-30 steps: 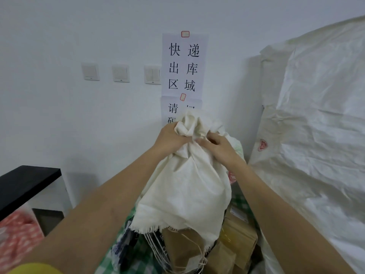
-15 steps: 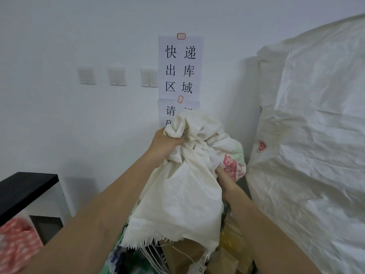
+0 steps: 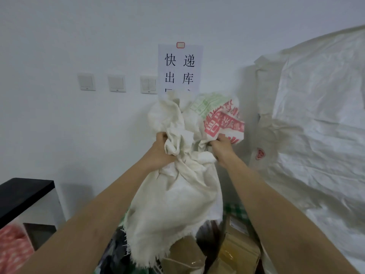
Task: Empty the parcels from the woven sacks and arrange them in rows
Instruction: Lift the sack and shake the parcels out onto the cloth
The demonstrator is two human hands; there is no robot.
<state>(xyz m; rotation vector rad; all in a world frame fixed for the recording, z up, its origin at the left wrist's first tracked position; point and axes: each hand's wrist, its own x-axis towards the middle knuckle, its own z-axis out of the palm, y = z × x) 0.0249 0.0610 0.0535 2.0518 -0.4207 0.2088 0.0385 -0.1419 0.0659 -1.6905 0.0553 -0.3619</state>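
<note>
Your left hand (image 3: 164,143) and right hand (image 3: 222,145) both grip the bunched cloth of the sack (image 3: 177,194), held upside down at chest height before the wall. Since a second ago you've worked the fabric upward: more of it now bulges above your fists, and a red-and-green printed panel (image 3: 221,117), barely showing before, has turned out toward you. The right hand dropped, then regripped under that print. Judged from the slack hang, the sack is near empty.

Parcels (image 3: 233,248), brown cartons, lie in a heap below the frayed mouth, not yet in rows. Whether any is left inside, can't tell.

Writing: wall sign (image 3: 179,68) reads 快递 / 出库, lower lines hidden behind the sack. Print on the sack too crumpled to read. Big white sack (image 3: 316,125) at right carries a small red badge (image 3: 260,154), illegible.
</note>
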